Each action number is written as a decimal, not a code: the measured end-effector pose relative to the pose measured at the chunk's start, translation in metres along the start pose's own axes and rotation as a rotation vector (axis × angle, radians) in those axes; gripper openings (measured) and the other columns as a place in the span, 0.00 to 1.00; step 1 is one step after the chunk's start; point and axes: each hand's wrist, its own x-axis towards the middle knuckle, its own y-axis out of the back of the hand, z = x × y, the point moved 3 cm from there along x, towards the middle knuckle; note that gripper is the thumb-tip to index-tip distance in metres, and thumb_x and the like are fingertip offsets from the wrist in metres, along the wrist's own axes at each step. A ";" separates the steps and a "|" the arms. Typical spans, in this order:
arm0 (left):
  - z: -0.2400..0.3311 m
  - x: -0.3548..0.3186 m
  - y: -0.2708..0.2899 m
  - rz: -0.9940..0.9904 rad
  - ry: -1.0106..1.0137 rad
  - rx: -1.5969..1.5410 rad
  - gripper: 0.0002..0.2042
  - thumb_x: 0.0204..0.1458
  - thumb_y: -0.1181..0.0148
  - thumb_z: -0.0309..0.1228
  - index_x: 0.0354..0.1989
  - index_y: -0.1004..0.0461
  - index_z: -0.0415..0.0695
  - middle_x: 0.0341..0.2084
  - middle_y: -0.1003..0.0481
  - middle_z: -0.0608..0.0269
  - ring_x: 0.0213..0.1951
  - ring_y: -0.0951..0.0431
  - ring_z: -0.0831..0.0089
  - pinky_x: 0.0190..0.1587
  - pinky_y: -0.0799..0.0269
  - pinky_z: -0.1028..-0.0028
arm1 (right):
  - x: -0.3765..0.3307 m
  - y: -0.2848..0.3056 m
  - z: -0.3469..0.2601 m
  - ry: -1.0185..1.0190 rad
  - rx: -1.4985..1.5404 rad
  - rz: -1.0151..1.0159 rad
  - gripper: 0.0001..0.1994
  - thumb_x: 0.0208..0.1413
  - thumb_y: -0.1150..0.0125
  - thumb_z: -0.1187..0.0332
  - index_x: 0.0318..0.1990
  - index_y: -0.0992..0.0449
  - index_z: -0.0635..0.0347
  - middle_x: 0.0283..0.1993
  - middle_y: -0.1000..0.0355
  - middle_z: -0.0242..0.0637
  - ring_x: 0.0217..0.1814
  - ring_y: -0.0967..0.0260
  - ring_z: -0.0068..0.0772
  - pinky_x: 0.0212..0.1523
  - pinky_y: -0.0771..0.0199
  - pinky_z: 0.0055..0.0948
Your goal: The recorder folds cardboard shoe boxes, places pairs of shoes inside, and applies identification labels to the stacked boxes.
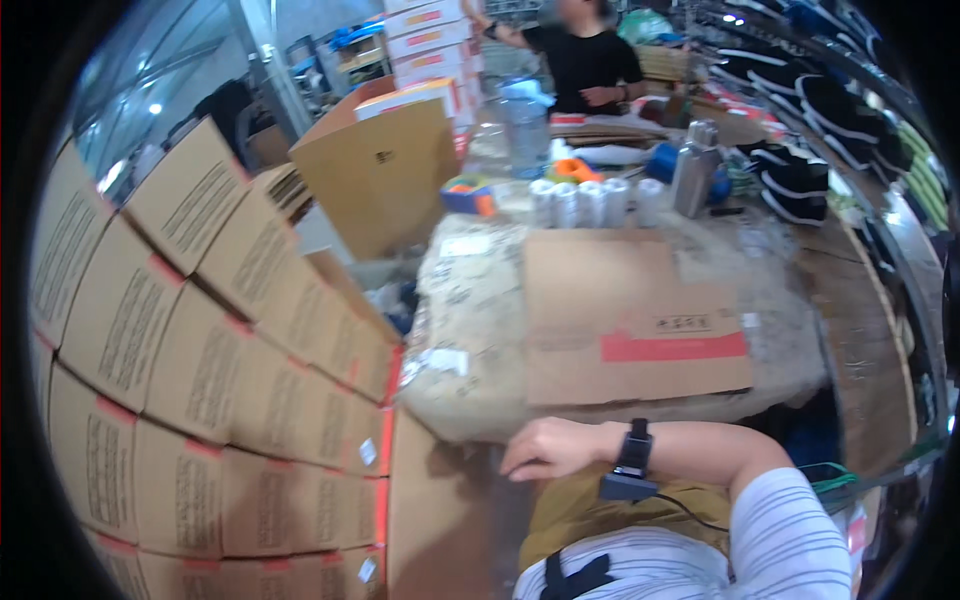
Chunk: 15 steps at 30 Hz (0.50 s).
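Observation:
My right hand [550, 447] lies across my front at the lower middle, its forearm entering from the right in a striped sleeve, with a black watch [634, 447] on the wrist. The fingers curl downward with the back of the hand toward me; what is beneath them is hidden. It hovers just before the near edge of a large clear-plastic bundle of pale material [470, 330]. On that bundle lies a flattened cardboard sheet [620, 320] with a red stripe. A brown carton flap [430, 510] stands to the hand's left. My left hand is out of view.
Stacked brown cartons [200, 370] fill the left side. An open carton [380, 170] stands behind them. White rolls [590, 200], a metal bottle [695, 175] and a clear water bottle [520, 125] sit beyond the bundle. A person in black [585, 60] works at the back. Shelves of dark caps [800, 120] line the right.

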 end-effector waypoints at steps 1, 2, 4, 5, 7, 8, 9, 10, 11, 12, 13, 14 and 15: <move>0.018 -0.002 -0.013 0.002 -0.049 -0.084 0.39 0.44 0.35 0.26 0.65 0.48 0.38 0.54 0.34 0.49 0.54 0.31 0.60 0.56 0.34 0.63 | -0.002 0.013 0.008 -0.017 0.017 0.048 0.10 0.56 0.42 0.64 0.39 0.22 0.61 0.38 0.25 0.42 0.41 0.27 0.45 0.42 0.27 0.38; 0.033 -0.003 -0.025 -0.004 -0.094 -0.182 0.39 0.45 0.35 0.26 0.65 0.49 0.38 0.54 0.34 0.49 0.54 0.31 0.60 0.56 0.34 0.63 | -0.007 0.030 0.012 -0.011 0.005 0.143 0.09 0.54 0.42 0.65 0.39 0.22 0.60 0.38 0.24 0.42 0.40 0.27 0.46 0.40 0.27 0.38; 0.059 -0.004 -0.050 -0.041 -0.171 -0.360 0.38 0.46 0.36 0.25 0.66 0.49 0.38 0.54 0.34 0.48 0.54 0.31 0.60 0.56 0.34 0.63 | -0.012 0.062 0.007 -0.099 -0.033 0.289 0.09 0.54 0.41 0.67 0.39 0.23 0.59 0.38 0.24 0.41 0.40 0.27 0.45 0.41 0.28 0.37; 0.069 -0.006 -0.064 -0.065 -0.197 -0.445 0.37 0.47 0.36 0.25 0.66 0.49 0.38 0.54 0.34 0.48 0.54 0.31 0.60 0.56 0.34 0.63 | -0.014 0.074 -0.002 -0.107 -0.041 0.284 0.09 0.54 0.41 0.67 0.39 0.23 0.59 0.38 0.24 0.41 0.40 0.27 0.45 0.41 0.28 0.37; 0.087 -0.006 -0.095 -0.134 -0.234 -0.588 0.37 0.48 0.37 0.25 0.66 0.49 0.38 0.54 0.33 0.48 0.54 0.30 0.60 0.56 0.34 0.63 | -0.013 0.104 -0.053 0.180 -0.024 0.453 0.09 0.54 0.41 0.69 0.42 0.24 0.60 0.38 0.24 0.40 0.41 0.27 0.44 0.41 0.29 0.37; 0.096 -0.005 -0.113 -0.166 -0.225 -0.643 0.36 0.49 0.37 0.25 0.66 0.49 0.38 0.54 0.33 0.47 0.54 0.30 0.60 0.56 0.34 0.62 | -0.013 0.117 -0.085 0.307 0.036 0.422 0.10 0.54 0.41 0.70 0.43 0.24 0.60 0.40 0.25 0.40 0.42 0.28 0.44 0.42 0.30 0.37; 0.109 -0.006 -0.131 -0.169 -0.220 -0.642 0.36 0.49 0.37 0.25 0.66 0.49 0.38 0.54 0.33 0.47 0.54 0.30 0.60 0.56 0.34 0.62 | -0.017 0.123 -0.111 0.491 0.118 0.462 0.10 0.54 0.41 0.70 0.43 0.24 0.60 0.42 0.26 0.41 0.41 0.29 0.42 0.41 0.31 0.37; 0.112 -0.004 -0.159 -0.160 0.036 -0.682 0.28 0.47 0.39 0.33 0.56 0.42 0.39 0.45 0.33 0.52 0.46 0.31 0.61 0.50 0.35 0.64 | -0.018 0.131 -0.139 0.609 0.206 0.442 0.11 0.59 0.47 0.65 0.41 0.24 0.62 0.40 0.26 0.45 0.39 0.29 0.47 0.36 0.31 0.39; 0.114 -0.002 -0.188 -0.150 0.292 -0.707 0.23 0.45 0.40 0.41 0.45 0.36 0.40 0.35 0.33 0.56 0.37 0.32 0.62 0.43 0.35 0.66 | -0.017 0.132 -0.151 0.739 0.339 0.415 0.13 0.61 0.50 0.64 0.40 0.24 0.65 0.37 0.27 0.46 0.34 0.30 0.49 0.35 0.31 0.39; 0.129 0.005 -0.215 -0.196 0.239 -0.784 0.21 0.48 0.42 0.38 0.46 0.37 0.40 0.38 0.33 0.54 0.39 0.32 0.62 0.44 0.35 0.66 | -0.022 0.126 -0.155 0.691 0.533 0.353 0.10 0.61 0.51 0.66 0.38 0.26 0.61 0.43 0.30 0.43 0.36 0.34 0.43 0.39 0.35 0.37; 0.144 0.012 -0.244 -0.240 0.181 -0.854 0.20 0.50 0.43 0.35 0.48 0.39 0.40 0.41 0.33 0.52 0.41 0.32 0.63 0.44 0.34 0.66 | -0.016 0.139 -0.175 1.066 0.399 0.522 0.09 0.59 0.44 0.64 0.45 0.21 0.51 0.45 0.28 0.47 0.32 0.29 0.38 0.29 0.32 0.33; 0.154 0.012 -0.279 -0.326 0.238 -0.833 0.16 0.47 0.40 0.28 0.41 0.39 0.40 0.35 0.36 0.58 0.36 0.35 0.68 0.43 0.35 0.70 | -0.017 0.137 -0.180 1.036 0.576 0.581 0.08 0.57 0.42 0.69 0.42 0.21 0.53 0.43 0.28 0.45 0.32 0.29 0.37 0.29 0.33 0.31; 0.162 0.003 -0.307 -0.354 0.300 -0.839 0.16 0.44 0.40 0.22 0.41 0.38 0.40 0.35 0.36 0.58 0.37 0.34 0.69 0.44 0.35 0.70 | -0.020 0.136 -0.180 1.023 0.634 0.594 0.08 0.57 0.42 0.70 0.42 0.21 0.54 0.42 0.28 0.46 0.32 0.29 0.37 0.29 0.33 0.31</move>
